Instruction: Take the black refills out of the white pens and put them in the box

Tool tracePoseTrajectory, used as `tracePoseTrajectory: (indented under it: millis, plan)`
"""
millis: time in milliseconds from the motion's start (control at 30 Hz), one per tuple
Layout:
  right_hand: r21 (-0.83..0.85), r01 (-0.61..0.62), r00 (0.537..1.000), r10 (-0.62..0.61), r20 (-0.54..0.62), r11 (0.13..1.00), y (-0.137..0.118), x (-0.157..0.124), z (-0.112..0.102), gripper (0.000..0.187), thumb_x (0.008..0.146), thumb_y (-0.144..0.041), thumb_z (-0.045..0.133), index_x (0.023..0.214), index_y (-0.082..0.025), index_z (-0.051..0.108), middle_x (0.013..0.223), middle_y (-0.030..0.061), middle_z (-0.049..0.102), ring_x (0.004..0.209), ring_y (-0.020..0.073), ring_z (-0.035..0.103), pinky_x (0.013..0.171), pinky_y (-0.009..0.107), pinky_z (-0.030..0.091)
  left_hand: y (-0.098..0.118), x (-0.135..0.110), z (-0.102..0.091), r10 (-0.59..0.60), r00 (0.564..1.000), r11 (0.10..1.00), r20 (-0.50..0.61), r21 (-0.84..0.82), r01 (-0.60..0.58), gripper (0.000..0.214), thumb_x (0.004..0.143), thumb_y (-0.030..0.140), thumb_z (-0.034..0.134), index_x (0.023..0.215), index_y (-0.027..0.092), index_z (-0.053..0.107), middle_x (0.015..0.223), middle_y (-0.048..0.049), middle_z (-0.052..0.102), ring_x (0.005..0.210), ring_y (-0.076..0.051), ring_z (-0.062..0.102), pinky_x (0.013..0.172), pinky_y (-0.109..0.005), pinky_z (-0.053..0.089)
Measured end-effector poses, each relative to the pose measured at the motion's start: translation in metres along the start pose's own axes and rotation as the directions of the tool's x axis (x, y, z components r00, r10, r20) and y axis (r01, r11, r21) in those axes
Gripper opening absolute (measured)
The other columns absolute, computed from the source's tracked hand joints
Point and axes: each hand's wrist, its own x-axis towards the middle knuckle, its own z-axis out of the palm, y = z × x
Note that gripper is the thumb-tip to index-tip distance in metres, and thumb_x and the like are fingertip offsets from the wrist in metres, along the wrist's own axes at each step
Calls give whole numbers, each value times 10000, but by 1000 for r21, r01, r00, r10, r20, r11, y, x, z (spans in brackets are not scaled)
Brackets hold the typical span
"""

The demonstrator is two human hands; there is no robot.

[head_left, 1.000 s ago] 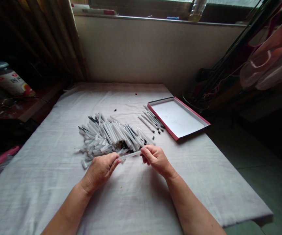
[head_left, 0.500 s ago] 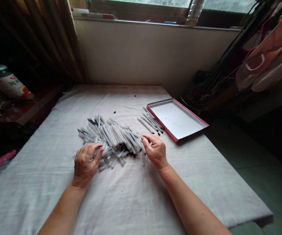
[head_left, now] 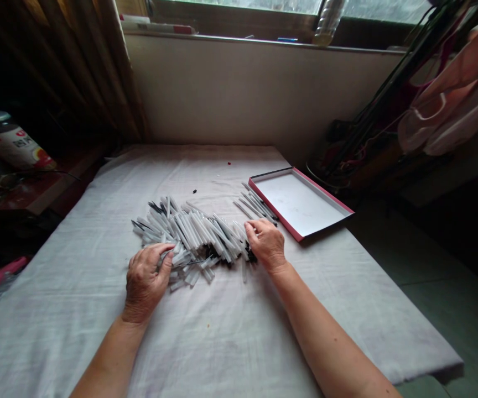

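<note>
A heap of whitish translucent pen barrels (head_left: 193, 226), some with black parts, lies on the cloth-covered table. My left hand (head_left: 146, 276) rests at the near left edge of this heap, its fingers curved and the thumb standing apart from them; part of the heap is hidden behind it. At the heap's right end is my right hand (head_left: 267, 243), thumb and fingers pinched together. Whatever is between those fingertips, if anything, cannot be made out. Black pen ends (head_left: 250, 253) show just below them. Several slim pens (head_left: 252, 207) lie beyond, beside a shallow box lid (head_left: 282, 216).
The box lid has a pink-red rim and white inside. A small black piece (head_left: 195, 191) and a red piece (head_left: 229, 163) lie farther back on the white tablecloth (head_left: 206, 354). At left stands a labelled jar (head_left: 15, 143); a wall (head_left: 239, 94) rises behind the table.
My right hand has shifted slightly right and up; the pen barrel it held toward the heap no longer shows in its fingers. My left hand stays nearly still.
</note>
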Motion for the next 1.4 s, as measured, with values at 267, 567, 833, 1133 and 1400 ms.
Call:
tracePoseTrajectory:
  millis: [267, 567, 833, 1133, 1400]
  plan:
    - [-341, -158, 955, 231, 184, 927, 26, 19, -7, 245, 887, -311, 577, 1037, -213, 746, 1069, 128, 722, 846, 257, 702, 689, 319, 482, 2, 1, 0, 17, 1000, 1000, 0, -20, -17, 165, 929, 263, 511, 978, 208, 658, 925, -60, 729, 863, -225, 673, 823, -359, 492]
    - [138, -199, 979, 192, 61, 970, 26, 6, -20, 176, 870, -293, 564, 922, -198, 703, 821, 68, 748, 720, 212, 688, 705, 310, 503, 7, 0, -2, 33, 999, 999, -10, -21, -34, 145, 920, 265, 532, 984, 219, 653, 936, -58, 724, 886, -224, 677, 857, -367, 500]
    - [798, -211, 977, 149, 153, 565, -13, -44, -25, 330, 849, -508, 613, 777, -187, 639, 688, 32, 704, 515, 130, 591, 523, 252, 492, 31, -2, -3, 166, 985, 984, -38, -61, -169, 393, 917, 325, 590, 1284, 213, 504, 1223, -131, 634, 1148, -262, 605, 984, -418, 472]
    - [825, -333, 941, 221, 257, 458, -12, -51, -11, 463, 773, -625, 654, 650, -180, 614, 588, 26, 665, 425, 98, 502, 445, 232, 429, 35, -5, -3, 71, 997, 981, 43, -186, -62, 137, 944, 286, 542, 1032, 214, 619, 908, -28, 695, 799, -157, 671, 766, -264, 520]
    - [866, -380, 919, 235, 316, 323, -8, -52, -10, 362, 740, -511, 739, 835, -161, 737, 600, 33, 696, 446, 102, 516, 406, 216, 363, 41, -4, -5, 3, 990, 960, 138, -278, 36, 252, 966, 363, 462, 872, 186, 615, 740, -17, 648, 682, -145, 632, 648, -231, 485]
